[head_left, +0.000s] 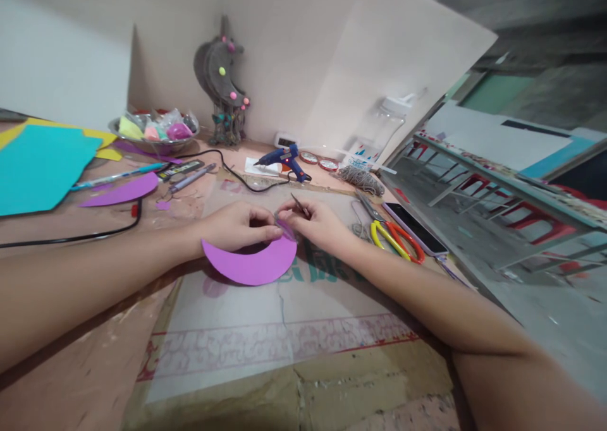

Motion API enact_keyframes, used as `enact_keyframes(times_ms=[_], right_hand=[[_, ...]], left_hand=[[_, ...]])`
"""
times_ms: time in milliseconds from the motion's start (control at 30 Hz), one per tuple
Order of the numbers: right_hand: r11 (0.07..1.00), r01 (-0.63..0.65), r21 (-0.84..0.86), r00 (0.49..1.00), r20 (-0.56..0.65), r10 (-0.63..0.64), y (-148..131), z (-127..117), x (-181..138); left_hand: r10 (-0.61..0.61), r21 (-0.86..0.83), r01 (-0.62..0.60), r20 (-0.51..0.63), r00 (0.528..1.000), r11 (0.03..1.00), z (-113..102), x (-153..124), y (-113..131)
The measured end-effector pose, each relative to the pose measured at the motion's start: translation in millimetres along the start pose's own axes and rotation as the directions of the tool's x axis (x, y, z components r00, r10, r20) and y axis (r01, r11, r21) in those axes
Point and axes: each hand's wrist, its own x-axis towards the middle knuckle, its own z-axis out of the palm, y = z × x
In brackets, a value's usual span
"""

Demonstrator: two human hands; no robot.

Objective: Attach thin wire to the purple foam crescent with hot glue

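A purple crescent [253, 267], cut from a thin sheet like craft foam or paper, hangs from my hands over the work surface. My left hand [234, 225] is closed, thumb and fingers pinching the crescent's upper edge near its right tip. Close beside it, my right hand [322, 225] pinches at that same tip. A thin dark pointed tool [298, 203] juts up between the right fingers; its kind is unclear. Fingers hide the exact spot where both hands meet. Beneath lies a translucent printed sheet [227, 368] over brown cardboard [351, 387].
Behind my hands stands a blue glue gun [287, 160] with a black cord. Scissors [391, 232] and a phone [417, 229] lie right. Left are a purple offcut [123, 191], turquoise sheet [42, 165] and bowl of pompoms [154, 141]. A grey moon ornament [220, 80] hangs behind.
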Motion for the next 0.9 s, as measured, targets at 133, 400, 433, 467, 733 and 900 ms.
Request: enact_keyframes(times_ms=[133,400,433,467,733,900], right_hand=[[0.998,-0.002,0.067,0.999,0.039,-0.001,1,3,-2],[0.995,0.008,0.101,0.998,0.065,-0.014,-3,4,-7],[0.992,-0.001,0.124,0.998,0.065,-0.007,-2,4,-7],[0.989,-0.014,0.147,0.998,0.066,0.004,-1,4,-7],[0.974,-0.088,0.208,0.994,0.080,0.072,-1,3,-8],[0.980,-0.070,0.184,0.995,0.076,0.057,-2,4,-8]], left_hand=[[0.026,0.059,-0.027,0.016,1.000,0.998,1,-1,-2],[-0.002,0.075,-0.001,0.042,0.999,0.997,0,-1,2],[-0.020,0.063,0.017,0.044,0.999,0.998,-1,-1,4],[-0.038,0.048,0.036,0.046,0.998,0.998,-1,-1,6],[-0.079,-0.070,0.084,0.074,0.994,0.994,-2,-1,6],[-0.079,-0.090,0.086,0.075,0.994,0.992,-1,-1,6]])
